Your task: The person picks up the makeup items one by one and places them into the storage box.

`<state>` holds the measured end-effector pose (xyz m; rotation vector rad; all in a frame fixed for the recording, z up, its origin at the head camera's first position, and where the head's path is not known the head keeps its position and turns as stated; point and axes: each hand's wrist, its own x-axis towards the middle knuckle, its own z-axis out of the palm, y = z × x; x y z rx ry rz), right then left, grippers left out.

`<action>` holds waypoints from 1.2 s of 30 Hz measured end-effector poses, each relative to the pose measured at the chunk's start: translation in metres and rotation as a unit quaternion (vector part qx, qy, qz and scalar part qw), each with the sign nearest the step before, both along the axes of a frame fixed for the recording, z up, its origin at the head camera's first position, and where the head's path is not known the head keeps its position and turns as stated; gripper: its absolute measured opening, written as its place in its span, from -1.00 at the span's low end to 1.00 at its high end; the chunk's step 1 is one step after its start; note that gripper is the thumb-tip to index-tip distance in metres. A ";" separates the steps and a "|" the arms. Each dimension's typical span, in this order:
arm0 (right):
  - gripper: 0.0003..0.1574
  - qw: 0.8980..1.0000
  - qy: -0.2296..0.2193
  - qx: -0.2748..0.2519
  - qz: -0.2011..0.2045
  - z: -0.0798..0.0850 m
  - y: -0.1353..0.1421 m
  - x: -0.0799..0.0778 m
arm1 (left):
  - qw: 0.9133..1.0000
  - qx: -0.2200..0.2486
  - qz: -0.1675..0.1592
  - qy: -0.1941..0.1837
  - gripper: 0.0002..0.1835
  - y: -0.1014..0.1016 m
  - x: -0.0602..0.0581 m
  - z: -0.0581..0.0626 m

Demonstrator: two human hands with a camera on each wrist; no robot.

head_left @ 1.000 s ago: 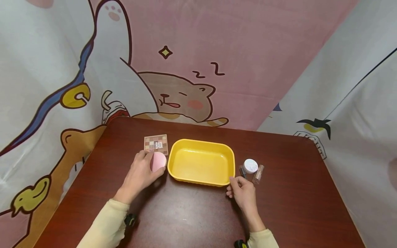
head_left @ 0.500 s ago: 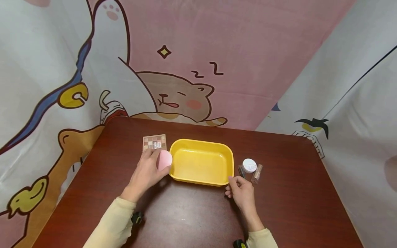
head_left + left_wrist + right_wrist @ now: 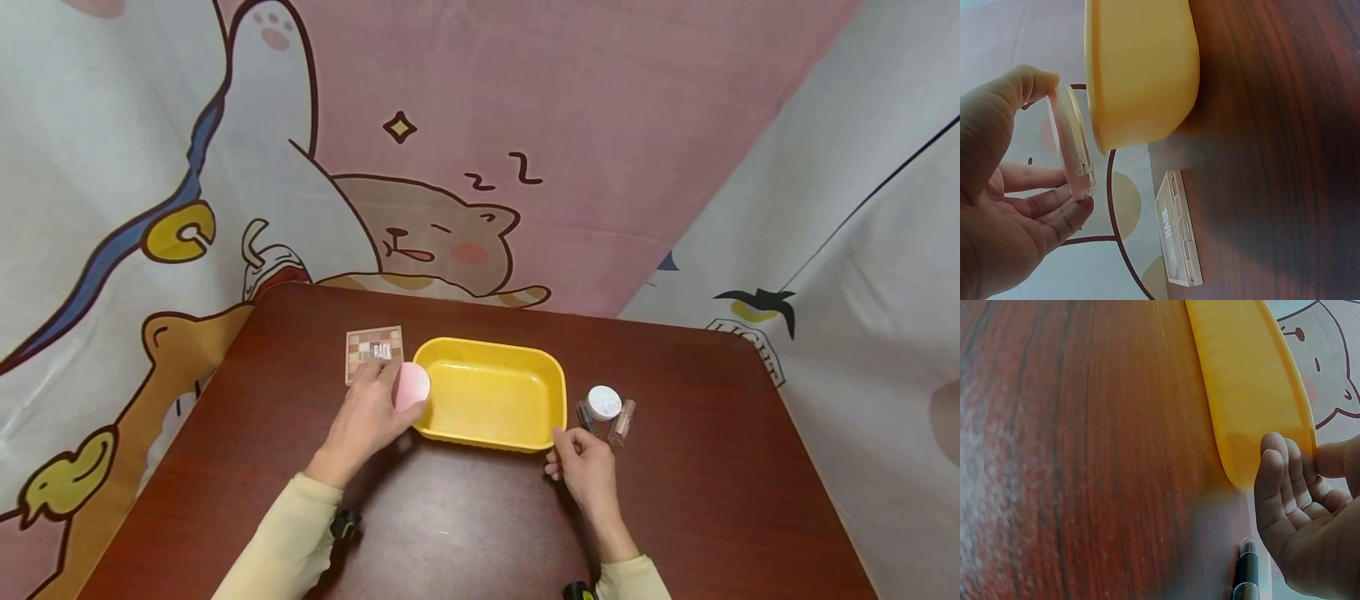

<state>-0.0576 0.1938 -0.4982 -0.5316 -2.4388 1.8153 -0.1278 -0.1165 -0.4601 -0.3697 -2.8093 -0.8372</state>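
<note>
Rightward movement is seen in the left hand (image 3: 371, 417) and the pink compact (image 3: 413, 386), which are now brought level with the left end of the yellow basin (image 3: 491, 400); half a second ago, only the compact's right edge was placed there. Between the two frames no clear shift is seen in the basin or in the right hand (image 3: 588, 467).

By the left hand the compact is gripped at its edges, the thumb set on one side and the fingers (image 3: 1063, 222) on the other, parted about as far as the disc is wide. It is held clear of the tabletop (image 3: 450, 517), at or just above rim height; whether the rim is touched cannot be told. By the right hand the basin's near right corner is pinched, the thumb laid on the rim and the other fingers curled against the outer wall.

For the work in hand, this is judged to be a carry partly made: the compact is lifted but not yet set inside. The eyeshadow palette (image 3: 363, 350) is left lying beyond the left hand, while a white jar (image 3: 604, 402) and two slim tubes (image 3: 623, 423) are grouped right of the basin.
</note>
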 end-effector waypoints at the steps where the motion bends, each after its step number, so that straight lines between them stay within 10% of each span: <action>1: -0.62 1.000 -0.001 0.001 -0.002 0.000 0.000 0.000 | 1.000 0.000 0.000 0.000 -0.18 0.001 0.000 0.000; 36: -0.61 1.000 -0.004 -0.015 -0.013 -0.005 0.000 0.000 | 0.998 0.002 -0.058 0.036 -0.32 0.021 -0.004 -0.003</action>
